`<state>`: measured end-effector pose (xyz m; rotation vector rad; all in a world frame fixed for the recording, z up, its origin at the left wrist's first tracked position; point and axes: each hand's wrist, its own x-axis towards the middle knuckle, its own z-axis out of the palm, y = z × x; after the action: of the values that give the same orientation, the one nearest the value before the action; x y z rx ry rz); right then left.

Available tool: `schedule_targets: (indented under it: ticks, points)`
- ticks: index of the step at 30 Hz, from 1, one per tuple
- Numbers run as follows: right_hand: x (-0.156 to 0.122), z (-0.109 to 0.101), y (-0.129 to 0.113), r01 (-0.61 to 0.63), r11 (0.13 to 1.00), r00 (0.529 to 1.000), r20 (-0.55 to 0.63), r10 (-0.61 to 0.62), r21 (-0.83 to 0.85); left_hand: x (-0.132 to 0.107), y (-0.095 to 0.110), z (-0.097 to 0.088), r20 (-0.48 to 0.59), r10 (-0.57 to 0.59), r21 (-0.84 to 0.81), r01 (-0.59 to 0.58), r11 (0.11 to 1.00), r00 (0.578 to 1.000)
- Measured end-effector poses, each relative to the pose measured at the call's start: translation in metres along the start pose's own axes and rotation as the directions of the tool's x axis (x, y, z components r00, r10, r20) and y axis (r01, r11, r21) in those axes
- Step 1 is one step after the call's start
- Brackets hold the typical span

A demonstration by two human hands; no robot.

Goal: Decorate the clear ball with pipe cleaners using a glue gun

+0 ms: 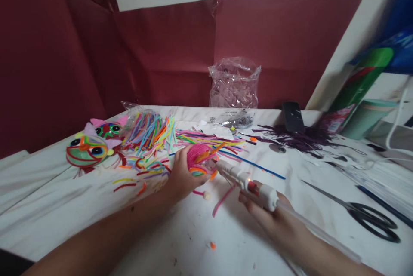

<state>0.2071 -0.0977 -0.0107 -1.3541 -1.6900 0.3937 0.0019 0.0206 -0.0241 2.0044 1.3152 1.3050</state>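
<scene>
My left hand (181, 177) is closed round a small ball wrapped in pink and orange pipe cleaners (199, 159), held on the white table (64, 198). My right hand (274, 220) grips a white hot glue gun (248, 183) with a clear glue stick trailing behind it. The gun's nozzle touches the right side of the ball. A loose pink pipe cleaner (222, 200) lies just below the gun.
Two finished wrapped faces (90, 149) sit at the left beside a heap of coloured pipe cleaner pieces (150, 132). Black-handled scissors (364, 213) lie at the right. A clear plastic bag (234, 82), a black phone (292, 117) and purple strands (297, 138) are at the back.
</scene>
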Motion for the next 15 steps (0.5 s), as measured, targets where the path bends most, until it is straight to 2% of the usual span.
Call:
schedule_targets:
  ticks: [3,6,7,9,11,13,15]
  points:
    - [0.009,-0.02,0.005,-0.004,0.995,1.0,-0.014,0.002,-0.101,0.004,-0.004,-0.002,0.012,-0.075,-0.106,0.076,0.991,0.997]
    - [0.027,-0.048,0.02,-0.039,0.925,0.999,-0.045,0.024,-0.378,0.01,-0.005,-0.007,0.06,-0.2,-0.258,0.209,0.943,0.978]
    - [0.033,-0.058,0.028,-0.055,0.862,0.998,-0.016,0.054,-0.504,0.012,-0.005,-0.009,0.083,-0.231,-0.301,0.245,0.922,0.969]
    - [0.042,-0.075,0.047,-0.045,0.675,0.987,0.074,0.146,-0.736,0.015,-0.002,-0.013,0.118,-0.266,-0.362,0.291,0.886,0.957]
    - [0.046,-0.087,0.065,-0.08,0.483,0.965,0.054,0.258,-0.872,0.018,0.0,-0.016,0.124,-0.292,-0.374,0.317,0.872,0.948]
    - [0.046,-0.095,0.079,-0.109,0.401,0.949,0.025,0.315,-0.91,0.02,0.002,-0.017,0.108,-0.32,-0.349,0.337,0.874,0.941]
    - [0.043,-0.101,0.087,-0.123,0.379,0.938,0.017,0.345,-0.917,0.022,-0.001,-0.018,0.098,-0.338,-0.338,0.351,0.874,0.936]
